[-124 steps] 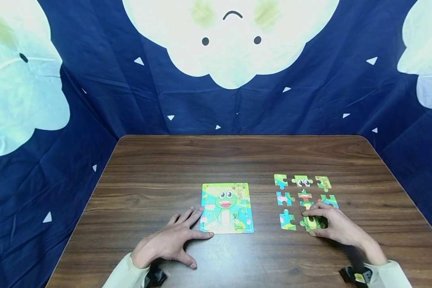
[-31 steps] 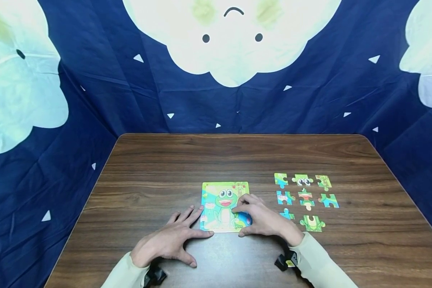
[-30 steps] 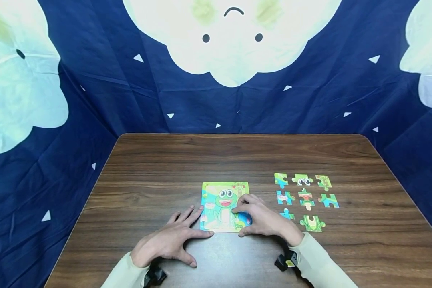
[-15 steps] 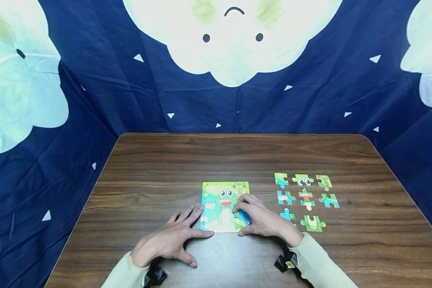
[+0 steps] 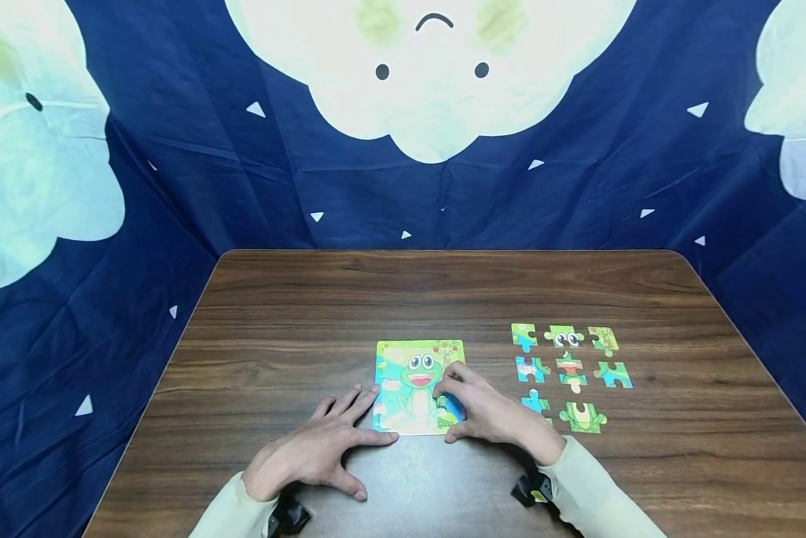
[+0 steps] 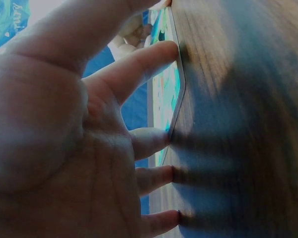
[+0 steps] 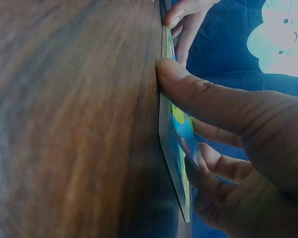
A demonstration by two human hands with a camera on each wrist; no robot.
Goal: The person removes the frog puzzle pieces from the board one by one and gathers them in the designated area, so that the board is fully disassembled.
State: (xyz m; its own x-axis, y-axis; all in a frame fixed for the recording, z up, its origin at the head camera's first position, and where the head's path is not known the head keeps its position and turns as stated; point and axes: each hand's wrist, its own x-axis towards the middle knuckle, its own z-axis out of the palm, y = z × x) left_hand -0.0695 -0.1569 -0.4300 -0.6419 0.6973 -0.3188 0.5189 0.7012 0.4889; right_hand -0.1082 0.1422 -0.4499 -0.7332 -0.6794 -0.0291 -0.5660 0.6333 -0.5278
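A square frog puzzle board (image 5: 399, 351) lies flat at the middle of the table. My left hand (image 5: 311, 456) rests with spread fingers at its left and near edges; in the left wrist view, straight fingertips touch the board's rim. My right hand (image 5: 500, 417) is over the board's lower right corner and pinches a blue and green jigsaw piece (image 7: 186, 131). In the right wrist view the piece stands tilted against the board, one edge lifted, with the thumb at the board's side. My fingers hide most of this piece in the head view.
Several loose jigsaw pieces lie in rows right of the board, among them a frog-eyes piece (image 5: 565, 336) and a green body piece (image 5: 583, 418). My right forearm partly covers a lower-left piece (image 5: 533, 401). Blue cloud-print cloth (image 5: 376, 194) hangs behind the brown table (image 5: 275, 299).
My right hand has moved left from the loose pieces to the board, carrying the lower-right piece. In the last second it barely shifts while the piece tilts slightly. My left hand stays put.
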